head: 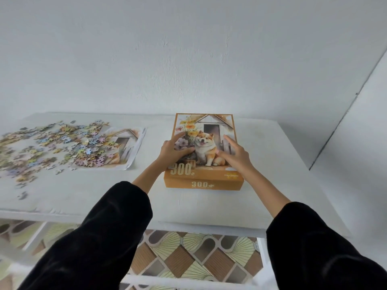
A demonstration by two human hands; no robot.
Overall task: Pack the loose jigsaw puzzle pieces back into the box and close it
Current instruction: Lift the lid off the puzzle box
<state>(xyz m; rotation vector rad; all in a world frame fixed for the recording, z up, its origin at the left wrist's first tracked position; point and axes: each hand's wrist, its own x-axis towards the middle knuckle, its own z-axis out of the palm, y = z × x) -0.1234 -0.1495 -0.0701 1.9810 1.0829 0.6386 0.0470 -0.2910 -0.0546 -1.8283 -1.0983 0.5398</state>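
My left grip [174,151] and right grip [235,156] open, fingers spread flat on the closed puzzle box [209,178], holding nothing, loose jigsaw pieces [52,143] heaped toward the tabletop's [83,195] left edge

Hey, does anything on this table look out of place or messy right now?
Yes. The puzzle pieces lie scattered over the left of the table, some covering the picture sheet, while the box sits with its lid on, left hand and right hand spread over it.
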